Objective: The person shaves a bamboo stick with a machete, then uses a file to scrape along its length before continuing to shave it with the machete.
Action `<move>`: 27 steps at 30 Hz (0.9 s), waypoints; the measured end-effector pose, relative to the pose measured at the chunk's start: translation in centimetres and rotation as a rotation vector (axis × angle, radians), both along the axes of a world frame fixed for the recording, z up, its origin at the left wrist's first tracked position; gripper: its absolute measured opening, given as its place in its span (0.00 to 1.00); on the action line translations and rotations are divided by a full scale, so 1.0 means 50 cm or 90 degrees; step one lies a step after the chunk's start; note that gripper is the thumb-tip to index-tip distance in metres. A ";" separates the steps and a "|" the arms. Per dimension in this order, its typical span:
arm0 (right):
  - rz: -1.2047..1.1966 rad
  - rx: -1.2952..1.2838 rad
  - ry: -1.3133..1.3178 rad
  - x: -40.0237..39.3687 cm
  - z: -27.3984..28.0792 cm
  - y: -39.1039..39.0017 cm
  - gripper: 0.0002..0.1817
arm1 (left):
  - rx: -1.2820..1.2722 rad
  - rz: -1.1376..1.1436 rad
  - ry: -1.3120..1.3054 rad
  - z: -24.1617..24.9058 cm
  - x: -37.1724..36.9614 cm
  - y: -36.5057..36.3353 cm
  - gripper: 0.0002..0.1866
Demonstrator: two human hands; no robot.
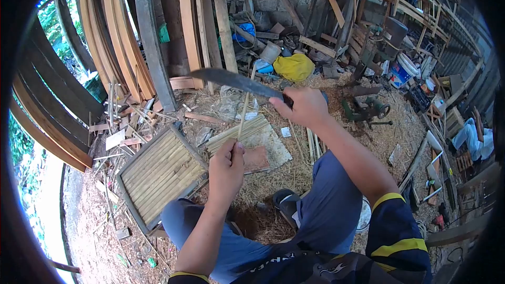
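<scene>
My left hand (226, 171) is closed round the lower end of a thin bamboo strip (244, 115), which stands up from the fist. My right hand (305, 108) grips the dark handle of a machete (231, 80). The long curved blade points left and crosses the strip near its upper end in this view. Beyond my left hand lies a bundle of pale bamboo strips (260, 132), with a reddish-brown flat piece (256, 159) beside it. A dark-framed panel of bamboo slats (160, 173) sits to the left, close to my knee.
Shavings cover the ground (284, 179). Curved wooden planks (122, 37) lean at the back left. Behind are a yellow cloth or bag (293, 67) and scrap wood. A metal vise (365, 109) stands to the right, with a white bucket (407, 66) farther back.
</scene>
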State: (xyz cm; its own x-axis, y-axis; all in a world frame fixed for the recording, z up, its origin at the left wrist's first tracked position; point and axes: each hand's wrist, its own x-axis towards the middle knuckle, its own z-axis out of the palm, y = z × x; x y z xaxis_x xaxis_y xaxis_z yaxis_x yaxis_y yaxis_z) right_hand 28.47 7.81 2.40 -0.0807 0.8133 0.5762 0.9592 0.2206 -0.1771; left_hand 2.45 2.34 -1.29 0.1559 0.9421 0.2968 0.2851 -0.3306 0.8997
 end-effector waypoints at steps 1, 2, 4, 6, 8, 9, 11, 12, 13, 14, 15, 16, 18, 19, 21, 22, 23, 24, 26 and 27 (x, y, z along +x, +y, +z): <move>0.043 0.013 -0.027 -0.003 -0.003 -0.007 0.33 | 0.008 -0.003 -0.003 -0.001 0.002 0.003 0.13; 0.088 0.025 -0.054 -0.011 -0.015 -0.023 0.34 | 0.024 0.006 0.007 0.000 0.005 0.003 0.13; 0.123 0.040 -0.071 -0.011 -0.025 -0.023 0.35 | 0.052 0.018 0.039 0.003 0.005 -0.001 0.13; 0.108 0.041 -0.058 0.003 -0.020 -0.003 0.34 | 0.006 0.008 0.023 -0.001 -0.001 0.000 0.13; 0.044 0.009 -0.027 0.007 -0.014 0.003 0.35 | -0.013 0.004 0.012 -0.003 0.000 0.000 0.13; 0.047 0.017 -0.031 0.006 -0.014 0.002 0.35 | -0.009 0.001 0.013 -0.003 0.002 0.001 0.13; 0.103 0.006 -0.053 -0.004 -0.020 -0.016 0.36 | 0.013 0.006 0.014 -0.002 0.006 0.002 0.13; 0.104 0.016 -0.071 0.000 -0.017 -0.011 0.36 | 0.030 0.010 0.019 -0.002 0.007 0.000 0.13; 0.102 0.024 -0.085 0.008 -0.016 -0.008 0.35 | 0.044 0.010 0.027 -0.004 0.005 -0.002 0.13; 0.099 0.029 -0.097 0.014 -0.018 -0.005 0.35 | 0.015 -0.002 0.017 -0.009 0.000 -0.002 0.13; 0.016 -0.018 -0.024 0.024 -0.012 0.015 0.36 | -0.015 -0.013 0.002 -0.017 -0.002 -0.002 0.12; -0.010 -0.013 -0.008 0.030 -0.011 0.018 0.36 | -0.041 -0.023 -0.016 -0.020 -0.001 -0.001 0.12; -0.063 0.007 0.021 0.044 0.001 0.025 0.36 | -0.025 -0.015 0.006 -0.015 0.001 -0.005 0.13; 0.002 0.021 -0.012 0.043 -0.002 0.018 0.36 | -0.015 -0.008 0.016 -0.012 0.003 -0.004 0.13; 0.128 0.044 -0.072 0.032 -0.026 -0.013 0.36 | -0.042 -0.024 -0.012 -0.018 0.002 0.003 0.14; 0.065 0.008 -0.037 0.033 -0.024 -0.004 0.37 | -0.060 -0.035 -0.020 -0.021 -0.002 0.003 0.14; 0.002 -0.033 -0.002 0.037 -0.016 0.011 0.37 | -0.105 -0.060 -0.044 -0.023 -0.006 0.001 0.15; -0.059 -0.071 0.026 0.042 -0.006 0.023 0.37 | -0.149 -0.083 -0.074 -0.020 -0.005 0.002 0.15; -0.138 -0.076 0.158 0.063 -0.008 0.046 0.38 | -0.253 -0.124 -0.169 -0.006 -0.001 -0.001 0.16; -0.176 -0.075 0.224 0.070 -0.010 0.058 0.38 | -0.315 -0.143 -0.231 0.012 -0.001 -0.008 0.16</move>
State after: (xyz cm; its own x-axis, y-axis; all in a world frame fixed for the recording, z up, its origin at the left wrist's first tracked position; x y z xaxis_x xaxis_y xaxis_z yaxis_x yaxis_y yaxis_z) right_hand 31.98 10.73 1.92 0.3324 0.8381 0.4325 0.8563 -0.0759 -0.5110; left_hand 2.40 1.96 -0.71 0.3364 0.9372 -0.0923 -0.0928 0.1306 0.9871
